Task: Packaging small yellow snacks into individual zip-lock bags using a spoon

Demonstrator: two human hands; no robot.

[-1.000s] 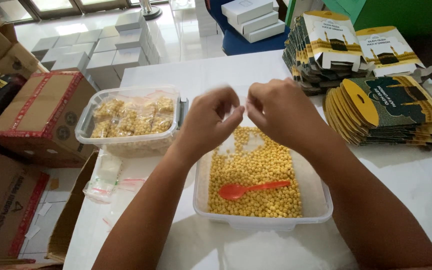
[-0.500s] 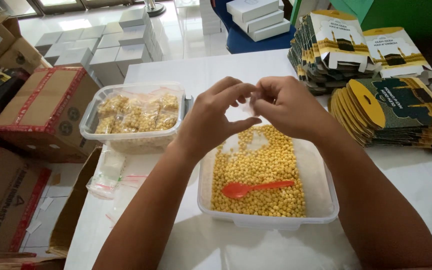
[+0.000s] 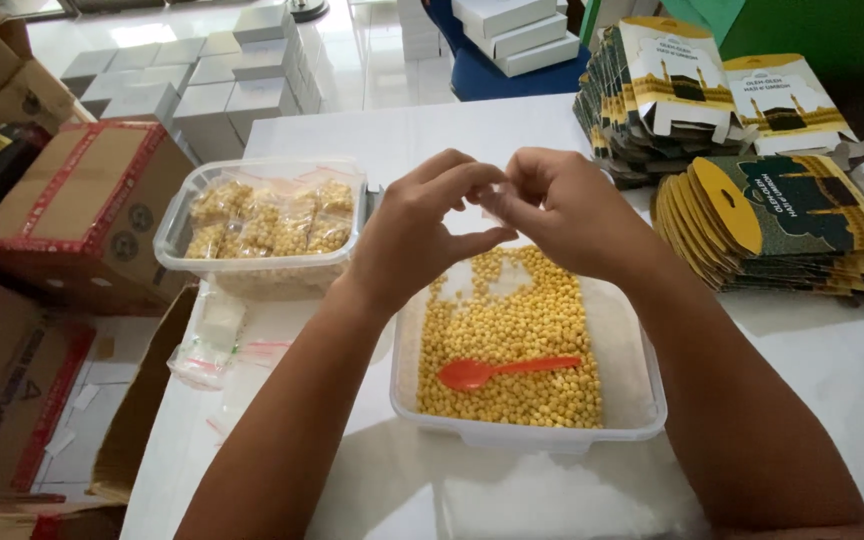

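While both hands, left hand (image 3: 422, 235) and right hand (image 3: 562, 210), pinch a small clear bag (image 3: 490, 203) (barely visible), green-and-yellow cartons (image 3: 792, 215) lie stacked right.

Both bare forearms are reaching in from the bottom edge and converging toward the middle, so the hands are meeting fingertip to fingertip. The left hand (image 3: 417, 235) is curling, thumb pointing toward the other hand, fingers arched above it. The right hand (image 3: 567, 215) is bending at the wrist, its fingers pinching together against the left fingertips.
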